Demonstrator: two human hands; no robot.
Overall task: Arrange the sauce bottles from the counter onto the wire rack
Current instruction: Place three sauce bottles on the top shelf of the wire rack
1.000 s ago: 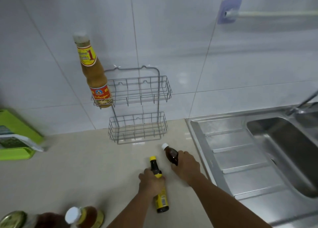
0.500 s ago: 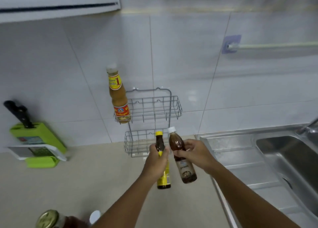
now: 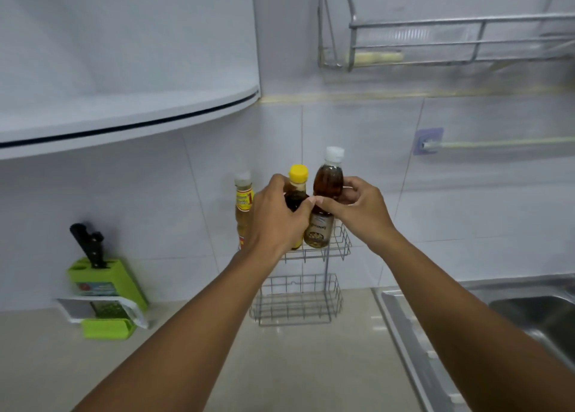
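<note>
A two-tier wire rack [image 3: 341, 246] hangs on the tiled wall. At the left end of its upper basket stands an orange sauce bottle [image 3: 243, 206] with a clear cap. My left hand [image 3: 277, 215] is shut on a dark bottle with a yellow cap [image 3: 298, 181], held upright at the upper basket. My right hand [image 3: 357, 208] is shut on a brown bottle with a white cap [image 3: 326, 190], just to its right, with its base down in the upper basket. The lower basket [image 3: 295, 299] holds nothing.
A green knife block [image 3: 105, 282] with a black-handled knife and a grater stands at the left on the beige counter [image 3: 280, 365]. A steel sink [image 3: 529, 315] lies to the right. A white cabinet [image 3: 124, 110] overhangs at upper left; a metal dish rack [image 3: 460, 38] hangs at upper right.
Both hands took the two bottles off the counter and raised them up to the upper basket. The view tilted upward, so the bottles left on the counter dropped out of sight.
</note>
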